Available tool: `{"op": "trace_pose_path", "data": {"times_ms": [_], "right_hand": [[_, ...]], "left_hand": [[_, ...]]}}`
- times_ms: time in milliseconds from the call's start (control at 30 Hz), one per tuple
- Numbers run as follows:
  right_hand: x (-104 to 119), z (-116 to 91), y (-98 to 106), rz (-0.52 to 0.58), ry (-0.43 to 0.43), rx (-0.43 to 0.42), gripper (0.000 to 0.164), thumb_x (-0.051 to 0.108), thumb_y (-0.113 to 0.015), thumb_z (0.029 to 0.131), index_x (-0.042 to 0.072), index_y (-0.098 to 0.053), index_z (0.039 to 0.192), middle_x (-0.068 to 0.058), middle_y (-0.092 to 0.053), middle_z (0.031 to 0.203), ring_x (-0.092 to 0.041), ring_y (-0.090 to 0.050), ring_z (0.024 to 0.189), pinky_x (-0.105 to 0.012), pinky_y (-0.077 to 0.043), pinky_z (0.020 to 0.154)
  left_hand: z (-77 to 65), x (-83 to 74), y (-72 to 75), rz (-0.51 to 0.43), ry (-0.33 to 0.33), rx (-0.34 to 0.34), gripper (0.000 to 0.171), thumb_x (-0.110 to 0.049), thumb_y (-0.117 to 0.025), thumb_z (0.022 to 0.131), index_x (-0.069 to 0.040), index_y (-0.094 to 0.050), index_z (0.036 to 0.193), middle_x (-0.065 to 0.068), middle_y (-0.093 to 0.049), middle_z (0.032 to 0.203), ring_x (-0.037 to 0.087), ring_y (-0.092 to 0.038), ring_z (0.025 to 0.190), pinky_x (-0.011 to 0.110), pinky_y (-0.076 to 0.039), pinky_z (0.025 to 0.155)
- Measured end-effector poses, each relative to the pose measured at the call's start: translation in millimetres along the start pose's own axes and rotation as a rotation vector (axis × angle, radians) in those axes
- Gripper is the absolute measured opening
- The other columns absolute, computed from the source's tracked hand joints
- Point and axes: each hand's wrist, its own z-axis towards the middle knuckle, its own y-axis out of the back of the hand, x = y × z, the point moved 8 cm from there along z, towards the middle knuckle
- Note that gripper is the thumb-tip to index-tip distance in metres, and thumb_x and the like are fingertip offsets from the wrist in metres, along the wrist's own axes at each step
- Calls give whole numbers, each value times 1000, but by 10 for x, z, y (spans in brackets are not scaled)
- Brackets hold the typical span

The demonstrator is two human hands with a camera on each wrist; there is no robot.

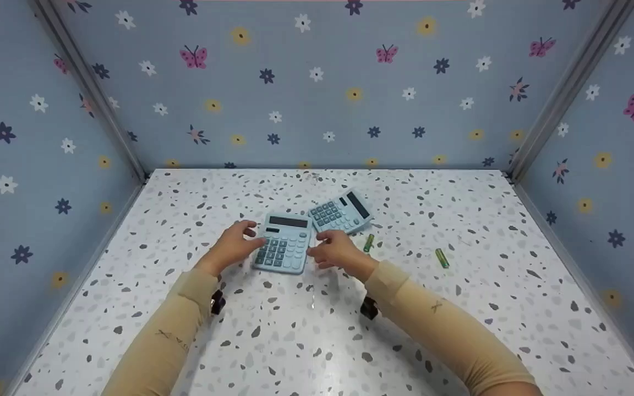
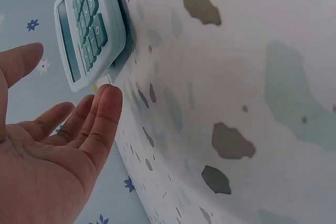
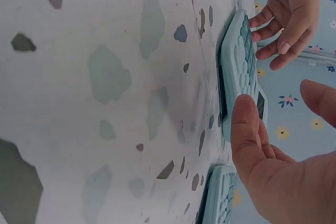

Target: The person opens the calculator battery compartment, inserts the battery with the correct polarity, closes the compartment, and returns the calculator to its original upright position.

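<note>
A light blue calculator [image 1: 289, 258] lies face up on the speckled table between the two hands. At its left edge is my left hand [image 1: 230, 248], thumb over the keys; the left wrist view shows that hand [image 2: 58, 166] with fingers spread, gripping nothing. My right hand [image 1: 342, 254] hovers by the right edge, and the right wrist view has its fingers [image 3: 247, 135] loosely extended near the calculator [image 3: 228, 72], with nothing held. Whether either hand touches the case, I cannot tell. A second, similar calculator [image 1: 339, 214] lies angled just behind and to the right.
One green battery [image 1: 369, 243] lies right of the second calculator, near my right hand. Another green battery [image 1: 442, 258] lies farther right on the white speckled table [image 1: 493, 319]. Blue flowered panels [image 1: 317, 110] enclose the back and both sides.
</note>
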Motion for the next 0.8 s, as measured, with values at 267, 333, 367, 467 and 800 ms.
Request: {"op": "trace_pose_path", "data": {"times_ms": [267,333,367,467,800], "right_hand": [[-59,57,-78,36,-27,-14,59,9,-75,102,-3,-51,154,-19,-69,129,-28,-76,109,-34,-66,90],[-62,70,-98,36,-30,-22,58,9,-74,102,-3,-51,154,-18,-70,127,-26,-76,106,-33,-66,89],[-63,75,-108,38,-32,-25,57,8,-74,102,-3,-51,154,-18,-70,127,-25,-75,104,-33,-66,89],[-70,96,-132,23,-38,-43,55,7,-72,103,-2,-53,153,-17,-70,124,-23,-74,100,-32,-66,88],[-90,169,-194,-39,-24,-68,58,4,-69,102,-2,-50,157,-16,-68,122,-22,-74,99,-34,-66,88]], "left_hand": [[78,9,-32,-17,3,-21,59,-26,-61,109,7,-48,156,30,-61,146,39,-66,124,52,-57,105],[95,11,-44,-15,-2,-26,57,-24,-60,109,9,-49,154,30,-62,144,38,-67,121,51,-57,105],[101,15,-48,-17,0,-27,56,-23,-60,109,9,-49,154,30,-63,144,38,-67,121,51,-57,105],[118,17,-65,-29,1,-24,55,-20,-59,109,10,-49,154,31,-63,144,38,-67,123,51,-57,108],[163,33,-99,-37,53,-5,55,-13,-55,107,8,-47,157,29,-60,148,40,-59,136,54,-49,119]]}}
